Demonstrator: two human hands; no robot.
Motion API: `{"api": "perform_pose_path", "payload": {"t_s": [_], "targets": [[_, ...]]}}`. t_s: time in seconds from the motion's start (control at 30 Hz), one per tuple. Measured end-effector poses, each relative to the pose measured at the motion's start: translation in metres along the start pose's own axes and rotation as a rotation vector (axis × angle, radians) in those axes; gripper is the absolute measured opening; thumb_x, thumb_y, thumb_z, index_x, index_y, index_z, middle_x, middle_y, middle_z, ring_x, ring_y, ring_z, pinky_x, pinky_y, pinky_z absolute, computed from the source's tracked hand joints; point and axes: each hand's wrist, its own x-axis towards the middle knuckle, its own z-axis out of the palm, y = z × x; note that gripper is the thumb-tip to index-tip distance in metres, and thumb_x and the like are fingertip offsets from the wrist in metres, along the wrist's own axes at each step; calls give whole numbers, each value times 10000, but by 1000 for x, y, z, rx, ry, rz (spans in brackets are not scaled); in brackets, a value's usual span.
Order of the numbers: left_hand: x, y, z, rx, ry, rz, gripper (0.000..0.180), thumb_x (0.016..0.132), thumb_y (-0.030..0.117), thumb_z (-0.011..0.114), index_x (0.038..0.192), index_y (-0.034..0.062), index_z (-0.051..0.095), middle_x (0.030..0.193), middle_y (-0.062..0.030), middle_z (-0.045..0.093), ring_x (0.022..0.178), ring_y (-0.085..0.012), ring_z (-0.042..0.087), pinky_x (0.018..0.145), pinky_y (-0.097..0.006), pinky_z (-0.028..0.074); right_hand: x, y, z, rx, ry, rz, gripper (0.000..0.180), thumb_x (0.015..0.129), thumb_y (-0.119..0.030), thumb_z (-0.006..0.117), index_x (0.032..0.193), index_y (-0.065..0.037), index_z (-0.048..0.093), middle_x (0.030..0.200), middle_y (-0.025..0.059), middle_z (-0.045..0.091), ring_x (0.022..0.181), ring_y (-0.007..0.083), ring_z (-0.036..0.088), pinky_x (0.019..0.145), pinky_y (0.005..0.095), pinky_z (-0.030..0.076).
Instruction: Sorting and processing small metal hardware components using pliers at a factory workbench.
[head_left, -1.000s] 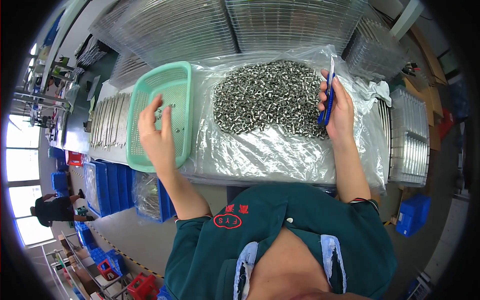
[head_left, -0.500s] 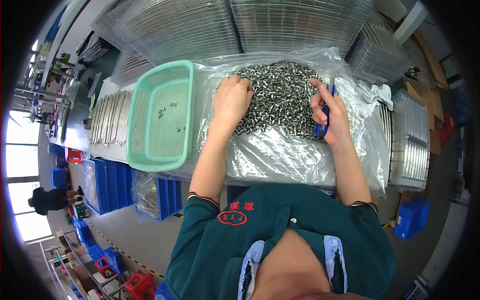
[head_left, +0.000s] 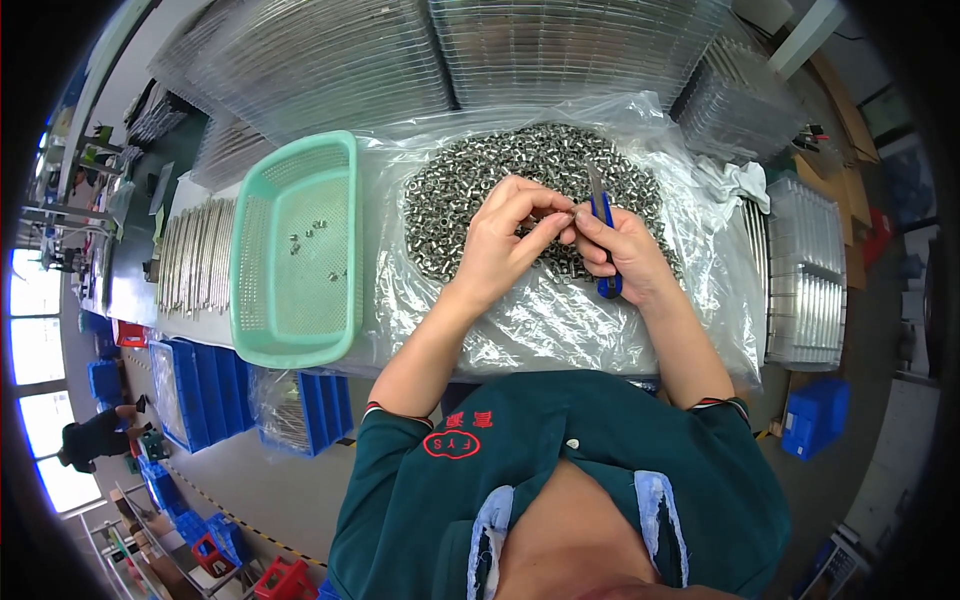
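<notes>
Bared blade just beside busy fingertips

In the head view, the left hand (head_left: 505, 240) is curled, its thumb and forefinger brought together in a pinch above the broad heap of small silver metal parts (head_left: 545, 162). Right there, a single small silver metal part (head_left: 572, 213) appears to be pinched, met by the fingertips of the right hand (head_left: 630, 252), though most of it is hidden. By that same right hand, a slim blue-handled utility knife (head_left: 603, 208) is gripped, its blade bared and pointed away from the body.

And there is the danger: if the right wrist is rolled, the left fingers could be nicked, because the blade is carried so close. A fumble is possible too; so small a part, once dropped, could be lost among its look-alikes. The wrinkled clear plastic sheet (head_left: 520, 325) under the heap could be snagged by the blade tip.

Now for room: a bare strip of sheet is left between heap and body, and a lane toward the mint-green perforated plastic basket (head_left: 300, 352), where a few parts are scattered. Its raised rim would need to be cleared. The far side is walled off by tall stacks of clear plastic trays (head_left: 330, 70); the right is bounded by a crumpled white cloth (head_left: 735, 183).
</notes>
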Motion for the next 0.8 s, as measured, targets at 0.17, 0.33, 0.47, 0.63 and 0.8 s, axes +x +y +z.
{"api": "perform_pose_path", "payload": {"t_s": [0.17, 0.33, 0.47, 0.63, 0.8], "targets": [[-2, -1, -2, -57, -34, -75, 159, 758, 89, 644, 909, 43, 627, 853, -41, 550, 777, -128, 540, 598, -235, 444, 0, 2, 1, -27, 25, -11, 145, 864, -182, 550, 877, -38, 543, 764, 34, 592, 492, -9, 397, 383, 120, 283], [-3, -2, -3, -73, -63, -55, 159, 769, 86, 630, 924, 47, 625, 874, -47, 542, 773, -124, 539, 601, -223, 437, 0, 4, 0, -45, 39, -14, 148, 857, -183, 562, 878, -38, 541, 764, 32, 590, 499, -9, 403, 387, 120, 285], [-5, -7, 1, -300, -6, -146, 163, 767, 84, 633, 923, 44, 609, 882, -45, 537, 772, -108, 533, 599, -215, 426, 1, 4, 3, -21, 51, -23, 151, 848, -173, 574, 902, -35, 546, 765, 30, 589, 501, -6, 406, 390, 121, 289], [-6, -9, 1, -306, -34, -150, 154, 764, 80, 641, 906, 37, 597, 871, -38, 538, 763, -96, 530, 596, -206, 421, 0, 3, 4, -11, 69, -34, 154, 841, -164, 583, 914, -33, 547, 753, 23, 580, 504, -3, 411, 393, 120, 290], [-5, -9, 3, -291, -51, -158, 153, 758, 76, 648, 895, 34, 596, 860, -33, 539, 737, -94, 533, 587, -201, 422, 0, 4, 2, -7, 69, -44, 148, 838, -162, 587, 904, -35, 548, 740, 20, 573, 503, -3, 413, 392, 120, 288]]}}
